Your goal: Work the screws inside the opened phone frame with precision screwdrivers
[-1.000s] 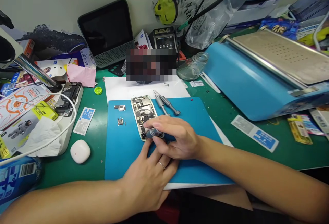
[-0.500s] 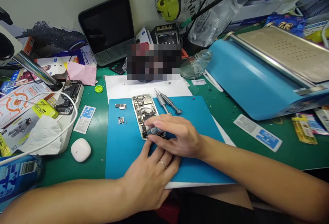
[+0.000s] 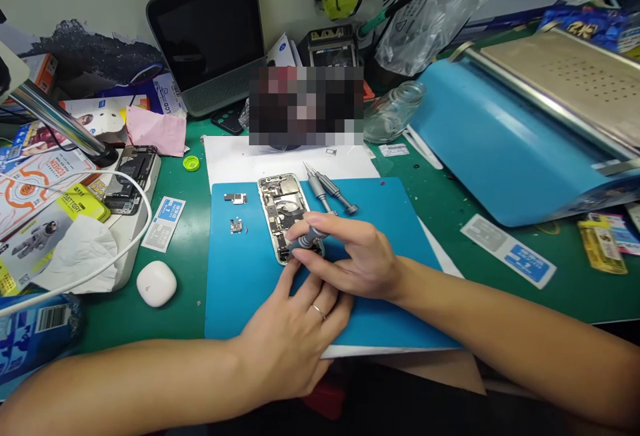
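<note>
An opened phone (image 3: pixel 281 204) lies on the blue mat (image 3: pixel 240 296), its inner parts showing. My right hand (image 3: pixel 357 253) is closed around a grey screwdriver (image 3: pixel 306 239), held over the phone's lower end. The screwdriver's tip is hidden. My left hand (image 3: pixel 295 326), with a ring on one finger, rests on the mat below the phone. Its fingers are stretched out and the index fingertip meets the phone's bottom edge. Two more grey screwdrivers (image 3: pixel 334 195) lie right of the phone. Small metal parts (image 3: pixel 236 225) sit to its left.
A white rounded case (image 3: pixel 157 283) and a second opened phone (image 3: pixel 131 179) are on the left. Behind stand a smart display (image 3: pixel 210 29) and a glass jar (image 3: pixel 397 113). A large blue device (image 3: pixel 500 149) occupies the right. A white cable (image 3: pixel 145 209) loops at left.
The whole view has shifted slightly. In my right hand the screwdriver now shows more of its handle, leaning to the right. My left hand keeps its place by the phone.
</note>
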The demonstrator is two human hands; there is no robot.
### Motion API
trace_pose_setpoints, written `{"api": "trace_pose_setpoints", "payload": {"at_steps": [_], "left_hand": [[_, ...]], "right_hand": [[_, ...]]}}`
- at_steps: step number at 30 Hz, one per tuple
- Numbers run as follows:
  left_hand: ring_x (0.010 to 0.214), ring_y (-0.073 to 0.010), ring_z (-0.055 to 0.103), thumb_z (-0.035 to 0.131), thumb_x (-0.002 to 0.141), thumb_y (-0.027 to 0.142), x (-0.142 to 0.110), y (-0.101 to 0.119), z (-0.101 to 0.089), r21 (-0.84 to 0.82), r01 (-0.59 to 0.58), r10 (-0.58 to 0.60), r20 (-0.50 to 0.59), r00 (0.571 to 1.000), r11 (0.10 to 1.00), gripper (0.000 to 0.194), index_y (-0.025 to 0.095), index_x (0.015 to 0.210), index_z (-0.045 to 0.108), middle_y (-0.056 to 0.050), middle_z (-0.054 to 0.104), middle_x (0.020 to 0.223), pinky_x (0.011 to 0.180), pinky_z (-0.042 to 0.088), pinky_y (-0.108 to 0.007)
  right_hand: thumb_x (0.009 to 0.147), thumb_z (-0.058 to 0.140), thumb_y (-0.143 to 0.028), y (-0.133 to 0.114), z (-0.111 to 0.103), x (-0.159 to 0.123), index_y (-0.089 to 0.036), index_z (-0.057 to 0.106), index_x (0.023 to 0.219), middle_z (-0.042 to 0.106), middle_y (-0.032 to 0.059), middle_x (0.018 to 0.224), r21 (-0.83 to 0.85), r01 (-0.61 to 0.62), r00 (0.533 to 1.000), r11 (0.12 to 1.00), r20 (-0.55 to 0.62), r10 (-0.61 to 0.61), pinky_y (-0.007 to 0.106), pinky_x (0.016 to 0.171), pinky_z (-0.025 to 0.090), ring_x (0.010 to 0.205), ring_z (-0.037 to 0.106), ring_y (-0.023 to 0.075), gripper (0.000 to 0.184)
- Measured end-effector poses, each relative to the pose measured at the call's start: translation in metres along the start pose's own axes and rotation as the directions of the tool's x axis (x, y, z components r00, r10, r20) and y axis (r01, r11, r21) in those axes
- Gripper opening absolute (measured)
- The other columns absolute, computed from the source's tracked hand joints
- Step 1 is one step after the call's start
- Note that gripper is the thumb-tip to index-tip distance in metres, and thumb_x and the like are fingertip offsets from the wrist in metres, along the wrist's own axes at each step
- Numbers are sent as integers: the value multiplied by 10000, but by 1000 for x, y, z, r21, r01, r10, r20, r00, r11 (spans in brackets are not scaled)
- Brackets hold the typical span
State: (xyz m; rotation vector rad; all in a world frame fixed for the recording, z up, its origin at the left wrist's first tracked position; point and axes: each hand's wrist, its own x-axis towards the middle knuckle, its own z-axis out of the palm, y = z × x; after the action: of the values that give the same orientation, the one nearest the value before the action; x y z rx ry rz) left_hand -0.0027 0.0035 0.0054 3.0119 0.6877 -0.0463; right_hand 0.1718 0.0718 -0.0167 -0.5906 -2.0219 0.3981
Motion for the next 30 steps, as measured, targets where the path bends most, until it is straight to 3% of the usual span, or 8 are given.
{"api": "trace_pose_setpoints", "payload": {"at_steps": [10,22,30], "left_hand": [[1467,-416,245,532,945,504,2,1,2,-6,5,-5,0,1000,1000,764,40,1524,350,-211,386,1548,1194,136,-584],[1492,-392,232,474,978,470,0,0,0,-14,4,-4,2,1000,1000,721,29,1533,336,-223,363,1566,1207,158,-561],[1489,-386,238,479,973,464,1,0,0,-25,5,-5,3,1000,1000,716,41,1533,338,-214,370,1562,1214,141,-564]], "right_hand": [[896,645,-88,-1,-1,4,-267,377,1475,744,30,974,41,-7,999,999,-51,9,262,759,668,820,756,143,663],[864,672,-76,6,-1,1,-251,448,1417,744,24,967,20,-54,990,998,-128,56,279,739,660,784,748,151,621],[873,671,-87,6,0,0,-258,419,1434,731,33,957,-30,-61,993,998,-103,58,292,727,669,786,743,161,639]]}}
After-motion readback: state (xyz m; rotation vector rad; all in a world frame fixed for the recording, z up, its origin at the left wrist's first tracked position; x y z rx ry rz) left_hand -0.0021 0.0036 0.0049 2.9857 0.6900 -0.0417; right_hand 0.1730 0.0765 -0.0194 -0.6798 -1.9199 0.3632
